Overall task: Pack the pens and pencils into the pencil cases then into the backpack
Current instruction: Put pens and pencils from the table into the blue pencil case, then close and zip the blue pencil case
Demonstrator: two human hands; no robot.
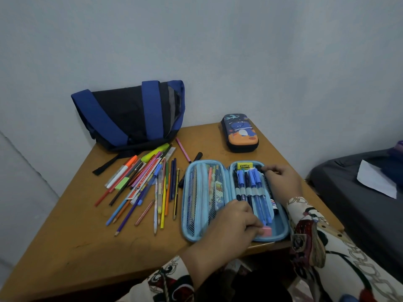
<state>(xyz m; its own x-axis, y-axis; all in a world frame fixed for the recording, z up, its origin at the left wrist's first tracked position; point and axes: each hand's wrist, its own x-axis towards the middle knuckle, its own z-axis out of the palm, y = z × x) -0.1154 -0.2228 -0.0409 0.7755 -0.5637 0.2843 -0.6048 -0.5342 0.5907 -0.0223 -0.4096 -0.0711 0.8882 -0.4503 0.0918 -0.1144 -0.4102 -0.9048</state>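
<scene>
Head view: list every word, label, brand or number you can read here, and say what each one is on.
"g'soft": black print on the yellow eraser at the top of the open pencil case; the smaller line under it is blurred.
Red and white packet in the loose pencil pile: printed marks too blurred to read.
Marker in the case: striped label unreadable.
Dinosaur pencil case: pictures only, no text visible.

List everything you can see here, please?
Table: one, brown wood.
Backpack: one, black and blue, table's far left.
Closed pencil case: one, dark blue and orange, far right.
Open pencil case: one, light blue, near edge, pens inside.
Loose pens and pencils: many, mixed colours, table's middle.
Pink eraser: one, inside open case.
Bed: grey, right.
Left hand: at eraser.
Right hand: grips a black pen.
</scene>
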